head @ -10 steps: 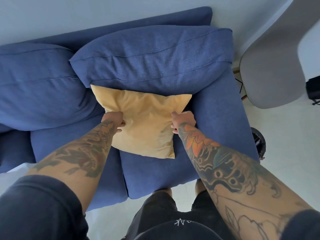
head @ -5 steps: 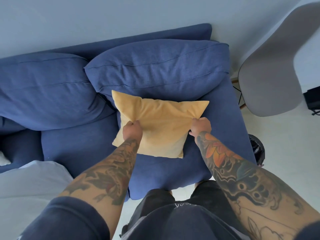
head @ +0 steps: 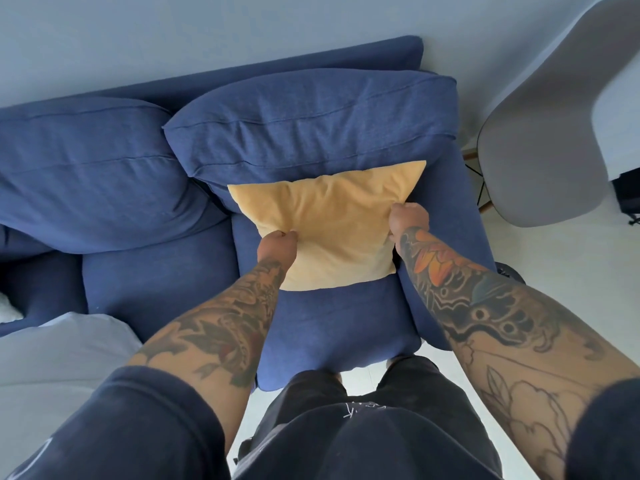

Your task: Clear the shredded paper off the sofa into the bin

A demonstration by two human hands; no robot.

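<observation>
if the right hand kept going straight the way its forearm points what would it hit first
Probably the blue back cushion: the right hand grips the yellow pillow, which leans against it. Depth is unclear.

Bright, soft daylight fills the room — no glare, only faint shadows in the folds of the sofa [head: 311, 126] cushions. Focus is sharp at centre; wide-angle distortion bends the edges — the wall [head: 173, 36] curves.

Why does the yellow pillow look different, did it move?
Yes. The yellow pillow went right along the sofa, toward its right armrest.
</observation>
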